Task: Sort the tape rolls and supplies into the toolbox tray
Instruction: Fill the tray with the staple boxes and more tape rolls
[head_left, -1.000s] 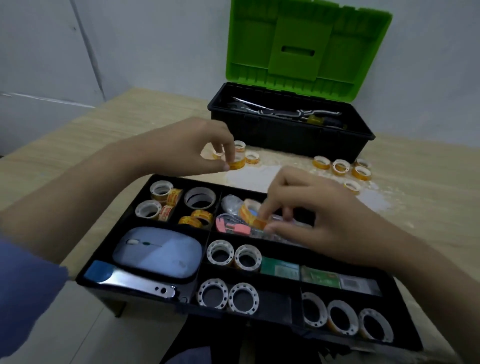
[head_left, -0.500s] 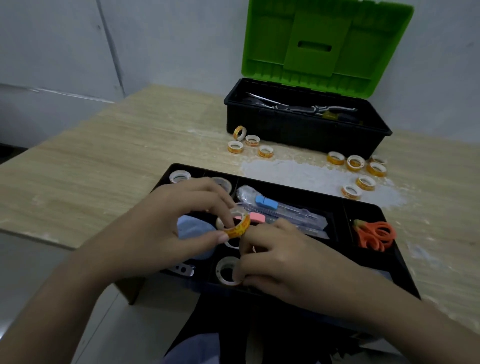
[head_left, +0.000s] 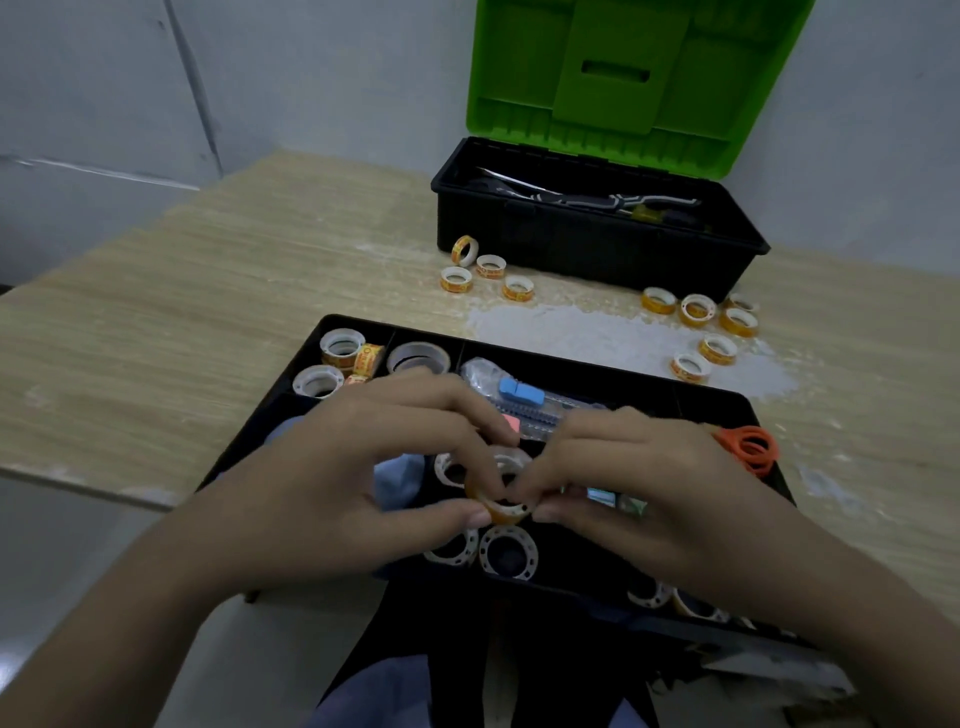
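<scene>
The black toolbox tray (head_left: 597, 366) lies at the table's near edge, its compartments holding white and orange tape rolls. Above its middle, both hands meet on one small orange tape roll (head_left: 500, 506). My left hand (head_left: 358, 467) pinches the roll between thumb and fingers from the left. My right hand (head_left: 639, 483) pinches its right side with thumb and fingertips. Loose orange tape rolls lie on the table in a left group (head_left: 485, 270) and a right group (head_left: 701, 327).
A black toolbox (head_left: 592, 228) with a raised green lid (head_left: 634, 78) stands at the back, tools inside. Orange scissors (head_left: 748, 449) sit at the tray's right. A blue and pink item in plastic wrap (head_left: 519, 392) lies in the upper middle compartment. White residue (head_left: 613, 338) covers the table.
My left hand carried the orange roll from the table back over the tray's middle. My right hand left the upper compartment and now pinches the same roll.
</scene>
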